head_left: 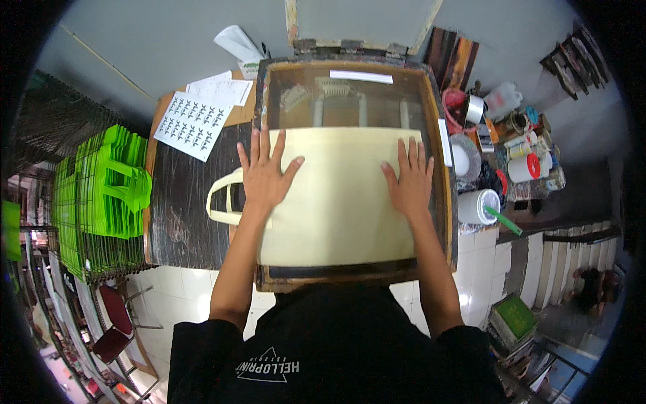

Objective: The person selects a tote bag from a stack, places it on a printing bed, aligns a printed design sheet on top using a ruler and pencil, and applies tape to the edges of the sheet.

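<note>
Two flat, open hands pressed my cream bag (340, 202).
Left hand (264, 174) and right hand (410, 183) gripped nothing; uneven pressure, I judged, could skew it across the bench's frame (441, 202).

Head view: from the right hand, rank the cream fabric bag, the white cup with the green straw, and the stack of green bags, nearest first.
1. Cream fabric bag: directly under the right hand, touching.
2. White cup with green straw: just to its right, off the frame.
3. Stack of green bags: far left, beyond the left hand.
</note>
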Available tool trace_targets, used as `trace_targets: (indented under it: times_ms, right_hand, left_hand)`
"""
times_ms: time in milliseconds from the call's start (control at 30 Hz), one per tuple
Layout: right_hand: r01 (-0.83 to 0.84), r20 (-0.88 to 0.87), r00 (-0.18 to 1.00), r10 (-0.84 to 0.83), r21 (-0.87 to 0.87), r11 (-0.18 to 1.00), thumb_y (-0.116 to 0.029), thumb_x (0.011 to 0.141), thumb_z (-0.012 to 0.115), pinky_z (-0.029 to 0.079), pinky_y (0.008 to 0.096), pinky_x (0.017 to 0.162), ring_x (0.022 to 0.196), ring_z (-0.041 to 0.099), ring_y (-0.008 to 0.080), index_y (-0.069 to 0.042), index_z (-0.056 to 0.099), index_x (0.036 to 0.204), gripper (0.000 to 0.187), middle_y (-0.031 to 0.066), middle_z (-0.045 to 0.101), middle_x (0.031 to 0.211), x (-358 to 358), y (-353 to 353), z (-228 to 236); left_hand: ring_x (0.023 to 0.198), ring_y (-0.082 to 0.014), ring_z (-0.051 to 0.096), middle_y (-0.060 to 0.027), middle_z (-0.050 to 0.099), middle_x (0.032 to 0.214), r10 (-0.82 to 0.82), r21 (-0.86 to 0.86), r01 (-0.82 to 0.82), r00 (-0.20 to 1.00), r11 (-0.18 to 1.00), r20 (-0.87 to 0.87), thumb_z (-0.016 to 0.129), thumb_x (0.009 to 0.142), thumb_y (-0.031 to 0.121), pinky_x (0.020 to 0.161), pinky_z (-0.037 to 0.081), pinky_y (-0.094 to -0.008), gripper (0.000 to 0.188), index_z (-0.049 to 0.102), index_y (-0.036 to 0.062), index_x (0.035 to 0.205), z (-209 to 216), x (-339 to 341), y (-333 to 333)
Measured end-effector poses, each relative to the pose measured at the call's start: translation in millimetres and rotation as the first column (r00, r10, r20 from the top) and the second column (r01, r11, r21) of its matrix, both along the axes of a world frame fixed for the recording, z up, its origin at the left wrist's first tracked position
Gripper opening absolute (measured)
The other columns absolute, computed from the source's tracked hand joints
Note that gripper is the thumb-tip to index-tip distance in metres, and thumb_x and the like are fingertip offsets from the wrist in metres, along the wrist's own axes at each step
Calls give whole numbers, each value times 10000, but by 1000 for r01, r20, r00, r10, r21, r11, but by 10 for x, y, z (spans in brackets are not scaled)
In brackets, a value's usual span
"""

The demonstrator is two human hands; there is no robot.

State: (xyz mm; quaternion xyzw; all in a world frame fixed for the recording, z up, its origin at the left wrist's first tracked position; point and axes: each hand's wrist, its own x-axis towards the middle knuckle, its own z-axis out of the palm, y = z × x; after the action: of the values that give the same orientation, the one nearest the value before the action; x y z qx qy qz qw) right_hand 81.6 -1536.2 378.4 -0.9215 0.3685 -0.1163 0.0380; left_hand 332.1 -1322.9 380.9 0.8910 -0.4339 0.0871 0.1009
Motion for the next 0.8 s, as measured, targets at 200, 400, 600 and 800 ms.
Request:
trace_targets:
  times_ms: [200, 400, 600, 800]
  right_hand:
    - [-243, 272, 935, 226, 29, 970, -367, 1040, 507, 75, 646, 1237, 1569, 174, 398, 76, 314, 1556, 707, 266, 266, 1649, 251, 628, 164]
    - [-317, 111, 947, 302, 166, 934, -408, 1008, 562, 145, 623, 1241, 1552, 225, 379, -1, 362, 1551, 707, 216, 318, 1636, 8, 1082, -42]
    - [47, -150, 988, -45, 11, 999, -412, 1023, 532, 110, 618, 1247, 1573, 176, 365, 19, 307, 1579, 739, 222, 278, 1658, -1164, 448, 51]
    - [-115, 281, 957, 72, 141, 983, -280, 1009, 564, 109, 574, 1260, 1552, 195, 432, 103, 335, 1529, 686, 322, 279, 1618, -668, 957, 203]
  left_hand:
    - [1575, -365, 176, -210, 218, 1689, -222, -95, 209, 964, 973, -149, 426, 1061, 352, 1254, 52, -605, 583, 377, 120, 1593, 256, -726, -116]
    - [1573, -328, 198, -138, 260, 1692, -196, 2, 198, 976, 980, -99, 400, 1071, 410, 1266, 84, -565, 575, 377, 198, 1605, 8, -832, -57]
    - [1573, -327, 194, -133, 242, 1699, -183, 32, 186, 980, 982, -84, 386, 1079, 435, 1271, 90, -549, 572, 359, 233, 1613, 7, -828, -36]
    - [1578, -325, 177, -142, 243, 1697, -182, 43, 184, 982, 982, -45, 362, 1082, 459, 1271, 78, -554, 585, 348, 225, 1617, -26, -820, -32]
